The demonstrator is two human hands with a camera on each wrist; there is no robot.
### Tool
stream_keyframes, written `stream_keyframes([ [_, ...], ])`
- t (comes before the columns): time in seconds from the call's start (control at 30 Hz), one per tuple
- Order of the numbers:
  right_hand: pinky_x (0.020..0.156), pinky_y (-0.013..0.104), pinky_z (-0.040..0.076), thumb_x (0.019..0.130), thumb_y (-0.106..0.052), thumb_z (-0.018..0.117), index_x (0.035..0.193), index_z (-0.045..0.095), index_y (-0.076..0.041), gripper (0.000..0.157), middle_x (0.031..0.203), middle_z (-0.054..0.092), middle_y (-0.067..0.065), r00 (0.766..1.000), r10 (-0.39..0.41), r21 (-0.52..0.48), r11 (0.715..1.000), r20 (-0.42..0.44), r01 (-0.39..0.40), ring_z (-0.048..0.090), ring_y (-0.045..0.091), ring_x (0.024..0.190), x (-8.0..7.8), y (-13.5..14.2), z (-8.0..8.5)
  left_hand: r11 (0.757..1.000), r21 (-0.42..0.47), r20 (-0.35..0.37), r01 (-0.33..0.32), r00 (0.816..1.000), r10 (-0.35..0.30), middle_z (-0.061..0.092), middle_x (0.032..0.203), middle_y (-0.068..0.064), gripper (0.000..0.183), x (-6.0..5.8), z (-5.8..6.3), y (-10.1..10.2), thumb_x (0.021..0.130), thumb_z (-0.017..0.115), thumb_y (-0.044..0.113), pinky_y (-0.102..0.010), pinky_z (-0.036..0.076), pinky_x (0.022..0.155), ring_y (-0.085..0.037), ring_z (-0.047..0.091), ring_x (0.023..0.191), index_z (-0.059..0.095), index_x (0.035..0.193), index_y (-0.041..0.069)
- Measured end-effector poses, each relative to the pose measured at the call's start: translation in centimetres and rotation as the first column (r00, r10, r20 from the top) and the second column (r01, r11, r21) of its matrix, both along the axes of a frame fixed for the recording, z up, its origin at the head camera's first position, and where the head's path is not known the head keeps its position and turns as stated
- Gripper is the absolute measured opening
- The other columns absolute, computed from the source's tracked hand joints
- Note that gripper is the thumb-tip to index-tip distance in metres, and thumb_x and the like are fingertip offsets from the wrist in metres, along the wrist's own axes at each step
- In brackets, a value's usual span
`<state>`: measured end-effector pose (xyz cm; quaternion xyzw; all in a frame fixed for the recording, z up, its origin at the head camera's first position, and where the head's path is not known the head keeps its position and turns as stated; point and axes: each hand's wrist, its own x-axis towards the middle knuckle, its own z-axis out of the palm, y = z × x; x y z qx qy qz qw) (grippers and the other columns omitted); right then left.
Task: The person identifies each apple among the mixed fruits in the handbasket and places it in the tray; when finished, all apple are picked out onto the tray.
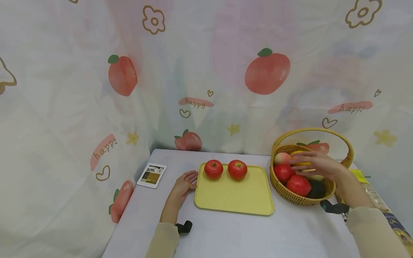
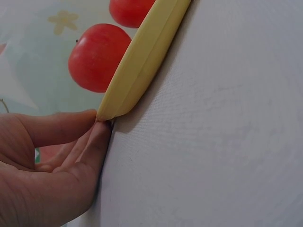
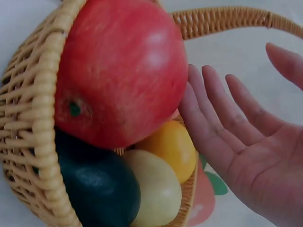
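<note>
On my head feed, a yellow tray (image 1: 232,197) lies on the bench (image 1: 219,236), two red fruits (image 1: 237,170) side by side near its far edge. Left hand (image 1: 184,184) at the tray's left end; its wrist view shows me thumb and fingers pinching the rim. Right hand (image 1: 317,165) above the wicker basket (image 1: 290,197), right of the tray: fingers extended, slightly spread, grasping nothing. On its wrist feed I see the fingertips right by a big red fruit (image 3: 123,71) in the basket; whether they touch, I cannot tell. Next to that fruit: a dark green fruit (image 3: 97,187), a pale fruit (image 3: 156,189) and a yellow fruit (image 3: 175,149). Pinkish peach (image 1: 282,158) at the basket's far left. Left of the tray, a white packet (image 1: 152,175) with a printed label lies apart.
</note>
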<state>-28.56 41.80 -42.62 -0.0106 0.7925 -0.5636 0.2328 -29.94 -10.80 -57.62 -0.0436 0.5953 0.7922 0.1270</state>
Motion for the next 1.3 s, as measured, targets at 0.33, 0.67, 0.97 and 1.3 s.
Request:
stream_keyframes([
  [0.33,0.102,0.053,0.056,0.110,-0.024,0.051,0.156,0.033,0.009,0.059,0.143,0.061,0.024,0.995,0.095,0.029,0.995,0.030,-0.095,0.065,0.041,0.124,-0.9,2.6,-1.3,1.000,0.011,-0.014,0.002,1.000,-0.002,0.044,0.156,-0.031,0.077,0.1,-0.2,-0.1,0.079,0.048,-0.035,-0.045,0.043,0.117,-0.040,0.042,0.148,0.040,0.152,-0.010],
  [0.67,0.099,0.053,0.058,0.103,-0.014,0.064,0.155,0.032,0.010,0.065,0.131,0.068,0.018,0.979,0.184,0.062,0.980,0.088,-0.189,0.068,0.028,0.114,-1.0,3.2,-2.9,1.000,0.000,0.005,0.010,1.000,-0.010,0.045,0.156,-0.030,0.078,0.3,-0.4,0.0,0.080,0.048,-0.034,-0.044,0.044,0.117,-0.038,0.042,0.148,0.039,0.153,-0.009],
  [0.97,0.095,0.048,0.061,0.097,-0.019,0.075,0.155,0.033,0.008,0.076,0.122,0.066,0.017,0.979,0.195,0.195,0.959,0.064,-0.204,0.069,0.030,0.105,-0.9,2.4,-3.6,1.000,0.004,-0.015,0.011,1.000,-0.011,0.044,0.156,-0.030,0.078,0.2,-0.4,-0.1,0.079,0.048,-0.034,-0.041,0.045,0.116,-0.038,0.042,0.148,0.038,0.153,-0.010],
  [1.3,0.096,0.042,0.060,0.092,-0.028,0.080,0.154,0.036,0.008,0.084,0.119,0.060,0.016,0.974,0.227,0.351,0.910,0.019,-0.220,0.062,0.027,0.105,-0.8,1.9,-3.8,0.999,0.021,-0.037,0.025,0.999,-0.024,0.041,0.157,-0.032,0.077,0.2,-0.2,-0.2,0.080,0.046,-0.034,-0.043,0.043,0.118,-0.041,0.040,0.148,0.037,0.153,-0.012],
])
